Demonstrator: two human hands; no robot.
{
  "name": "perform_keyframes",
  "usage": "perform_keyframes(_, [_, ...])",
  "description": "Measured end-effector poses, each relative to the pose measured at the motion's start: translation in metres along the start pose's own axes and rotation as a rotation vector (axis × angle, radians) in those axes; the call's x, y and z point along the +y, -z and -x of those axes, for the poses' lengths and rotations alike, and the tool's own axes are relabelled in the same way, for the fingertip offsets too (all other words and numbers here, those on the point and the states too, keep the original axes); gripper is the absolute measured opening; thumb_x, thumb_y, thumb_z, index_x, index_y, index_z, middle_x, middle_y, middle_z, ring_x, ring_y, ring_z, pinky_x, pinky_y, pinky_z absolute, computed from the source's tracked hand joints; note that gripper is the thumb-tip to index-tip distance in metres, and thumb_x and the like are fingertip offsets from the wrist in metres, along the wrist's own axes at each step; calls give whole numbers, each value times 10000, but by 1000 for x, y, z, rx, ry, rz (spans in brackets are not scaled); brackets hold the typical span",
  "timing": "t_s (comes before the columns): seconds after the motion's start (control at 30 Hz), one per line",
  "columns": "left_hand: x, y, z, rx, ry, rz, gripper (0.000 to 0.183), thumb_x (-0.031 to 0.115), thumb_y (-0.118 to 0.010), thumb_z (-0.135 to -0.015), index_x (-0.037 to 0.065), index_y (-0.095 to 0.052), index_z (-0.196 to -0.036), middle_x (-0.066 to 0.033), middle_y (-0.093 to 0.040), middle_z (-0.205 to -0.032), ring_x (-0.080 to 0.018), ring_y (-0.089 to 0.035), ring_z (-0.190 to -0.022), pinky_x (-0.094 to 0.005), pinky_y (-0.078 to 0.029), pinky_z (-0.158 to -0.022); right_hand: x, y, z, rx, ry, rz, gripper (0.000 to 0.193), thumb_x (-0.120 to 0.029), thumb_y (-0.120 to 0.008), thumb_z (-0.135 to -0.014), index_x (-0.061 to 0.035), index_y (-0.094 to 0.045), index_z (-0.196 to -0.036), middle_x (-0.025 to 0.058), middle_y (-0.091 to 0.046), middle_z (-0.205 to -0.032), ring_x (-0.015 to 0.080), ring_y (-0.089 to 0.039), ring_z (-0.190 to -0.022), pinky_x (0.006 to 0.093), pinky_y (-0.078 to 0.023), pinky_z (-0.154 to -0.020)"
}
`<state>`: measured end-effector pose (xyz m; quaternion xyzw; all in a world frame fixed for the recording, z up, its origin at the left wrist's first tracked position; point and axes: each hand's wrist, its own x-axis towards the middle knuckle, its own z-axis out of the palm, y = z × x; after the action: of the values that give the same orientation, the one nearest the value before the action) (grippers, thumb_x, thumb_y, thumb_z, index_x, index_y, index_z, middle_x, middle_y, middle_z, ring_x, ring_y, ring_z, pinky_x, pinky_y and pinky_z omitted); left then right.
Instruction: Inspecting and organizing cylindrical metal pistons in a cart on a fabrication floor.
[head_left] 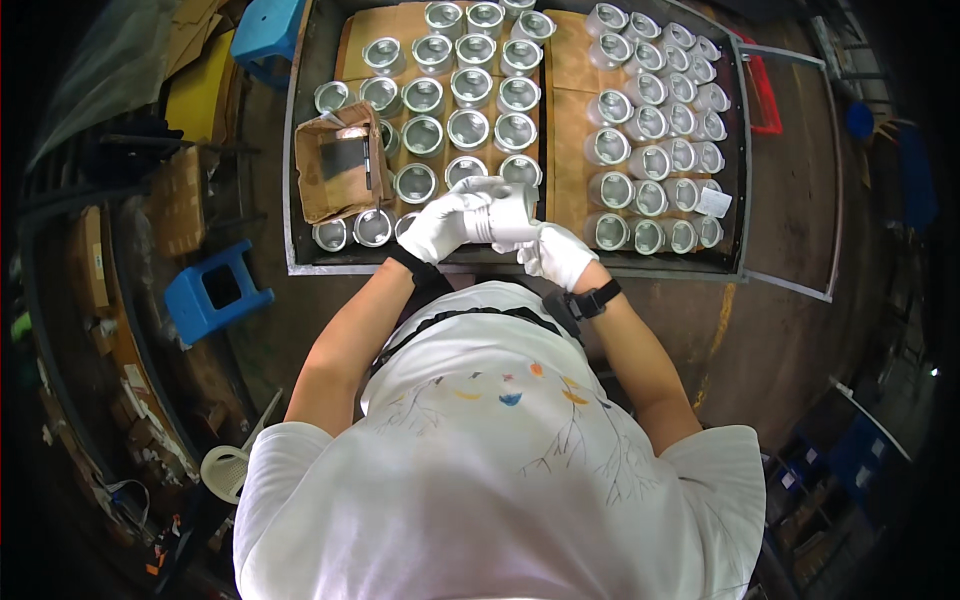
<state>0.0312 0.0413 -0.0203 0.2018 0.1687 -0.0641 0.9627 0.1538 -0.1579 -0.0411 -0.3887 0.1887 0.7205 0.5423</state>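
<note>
A silver metal piston [511, 216] is held on its side over the near edge of the bin, its ring grooves toward the left. My left hand [447, 226], in a white glove, is wrapped round the grooved end. At the piston's right end, my right hand [560, 254], also gloved, has its fingers closed against the lower edge. Whether a small item sits in those fingers I cannot make out. Rows of similar pistons [423, 136] stand open end up beyond my hands, and more pistons [648, 124] lean in rows at the right.
The pistons stand on brown cardboard [567, 110] in a metal-edged bin [400, 268]. An open cardboard box [342, 200] with a dark item inside rests on the left pistons. A white slip [713, 203] lies at the right. Blue stools [215, 290] stand left of the bin.
</note>
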Motion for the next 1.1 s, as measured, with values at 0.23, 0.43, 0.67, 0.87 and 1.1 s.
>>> perform_keyframes(0.23, [-10,12,-4,100,83,-480,651,149,-702,-850,-4,-457,-1434,-105,-575,-1346,-188,-581,-1202,-322,-449,-1045,-6,14,-21,418,252,482,242,-206,-570,-927,-32,-676,-1057,137,-702,-922,257,-694,-710,306,-521,-457])
perform_keyframes(0.43, [4,32,38,287,31,-527,545,240,-601,-964,7,-464,-1437,-106,-572,-1362,-179,-578,-1200,-349,-427,-1055,-24,38,-62,701,593,1936,184,-205,-572,-807,-74,-685,-869,190,-697,-873,378,-673,-799,508,-523,-703])
perform_keyframes(0.67, [14,48,87,481,-34,-475,477,247,-531,-998,24,-490,-1418,-140,-585,-1345,-204,-608,-1153,-352,-465,-1013,-10,62,-118,650,516,2168,173,-125,-568,-833,-67,-730,-854,172,-724,-832,331,-720,-786,458,-550,-619])
perform_keyframes(0.87, [23,49,96,561,-29,-390,449,218,-525,-995,3,-511,-1390,-149,-596,-1334,-224,-610,-1163,-354,-471,-1021,-10,50,-114,547,451,2112,159,-173,-607,-844,-63,-720,-857,182,-713,-854,351,-701,-814,464,-545,-673])
perform_keyframes(1.1, [19,63,103,554,-25,-400,450,232,-535,-989,20,-526,-1386,-141,-609,-1332,-222,-612,-1174,-357,-470,-1005,-30,31,-97,745,864,2080,135,-197,-580,-865,-105,-678,-870,128,-696,-805,324,-692,-819,466,-536,-687])
